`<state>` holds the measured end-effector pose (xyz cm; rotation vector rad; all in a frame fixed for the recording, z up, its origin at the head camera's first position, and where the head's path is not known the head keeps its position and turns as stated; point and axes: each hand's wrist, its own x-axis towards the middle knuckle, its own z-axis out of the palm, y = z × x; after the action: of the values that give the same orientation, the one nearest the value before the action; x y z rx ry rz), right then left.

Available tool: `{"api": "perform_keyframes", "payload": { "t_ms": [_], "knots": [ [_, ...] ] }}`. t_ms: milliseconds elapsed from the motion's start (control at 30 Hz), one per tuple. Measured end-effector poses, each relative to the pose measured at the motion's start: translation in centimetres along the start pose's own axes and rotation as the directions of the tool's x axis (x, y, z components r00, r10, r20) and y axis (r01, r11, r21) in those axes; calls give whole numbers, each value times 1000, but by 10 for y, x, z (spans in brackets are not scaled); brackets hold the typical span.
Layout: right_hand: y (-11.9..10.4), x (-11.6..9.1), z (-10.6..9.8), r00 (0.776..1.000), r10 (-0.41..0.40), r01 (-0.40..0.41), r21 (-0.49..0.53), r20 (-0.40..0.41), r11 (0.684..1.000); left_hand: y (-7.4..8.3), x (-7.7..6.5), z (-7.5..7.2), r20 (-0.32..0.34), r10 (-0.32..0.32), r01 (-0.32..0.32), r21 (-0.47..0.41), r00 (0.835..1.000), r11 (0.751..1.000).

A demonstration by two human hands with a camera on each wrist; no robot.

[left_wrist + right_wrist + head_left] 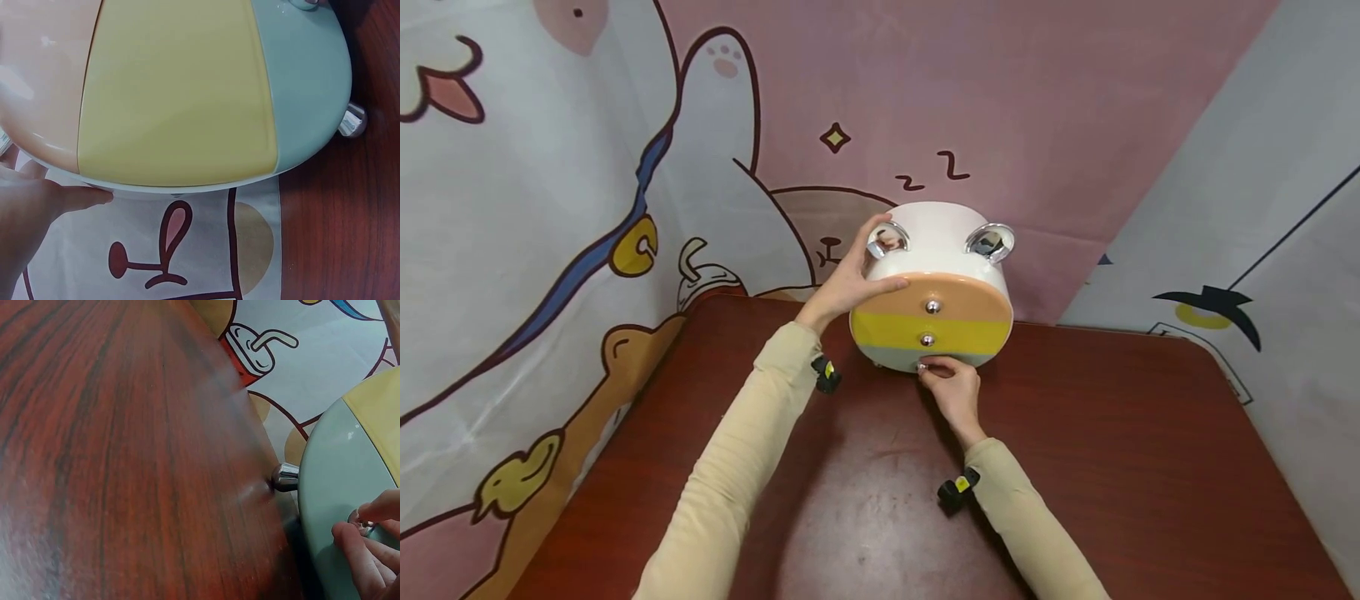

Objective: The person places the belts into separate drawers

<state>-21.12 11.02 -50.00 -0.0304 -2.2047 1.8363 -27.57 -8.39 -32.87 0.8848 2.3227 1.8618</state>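
A small oval drawer cabinet [934, 321] stands on the table, with a white body, two shiny silver ears and orange, yellow and pale green drawer fronts. My left hand [850, 279] holds its upper left side, the thumb across the orange front and the fingers up by the silver ear [889, 240]. Low on the cabinet, my right hand [952, 387] pinches the round silver knob [359, 520] of the green drawer [337, 487] between thumb and fingers. The knobs of the orange drawer [958, 293] and yellow drawer [970, 335] are untouched. All three fronts look flush.
The cabinet rests on short silver feet [285, 477] near the back edge of the brown wooden table [1120, 467]. Behind it hangs a cartoon-printed cloth [1000, 100]. Small black cameras sit at both wrists, such as the right wrist camera [957, 492].
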Motion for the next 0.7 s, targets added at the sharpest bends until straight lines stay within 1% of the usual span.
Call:
{"api": "perform_keyframes", "payload": {
  "t_ms": [133,267,367,400,467,567,633,700],
  "knots": [
    [1,0,0,1000,1,-1,20,10,1000,1,0,1,-7,17,-17,4,1000,1000],
    [3,-1,-6,999,1,-1,1,38,1000,2,-1,6,-10,33,-33,24,999,999],
    [2,-2,-13,995,-11,12,-15,99,1000,2,-4,10,-24,30,-29,46,999,999],
    [-2,-4,-16,992,-18,20,-15,129,1000,2,-4,11,-30,29,-28,47,999,999],
    [-9,-7,-21,979,-27,25,11,202,1000,1,-7,11,-40,24,-22,44,999,999],
    [-17,-13,-29,959,-37,37,5,281,999,-3,-12,11,-42,34,-32,49,999,998],
    [-12,-14,-35,950,-36,42,-11,309,999,-5,-16,9,-52,45,-42,57,998,997],
    [-4,-14,-42,952,-48,69,-61,302,996,-9,-22,6,-78,43,-37,69,996,997]
  ]
}}
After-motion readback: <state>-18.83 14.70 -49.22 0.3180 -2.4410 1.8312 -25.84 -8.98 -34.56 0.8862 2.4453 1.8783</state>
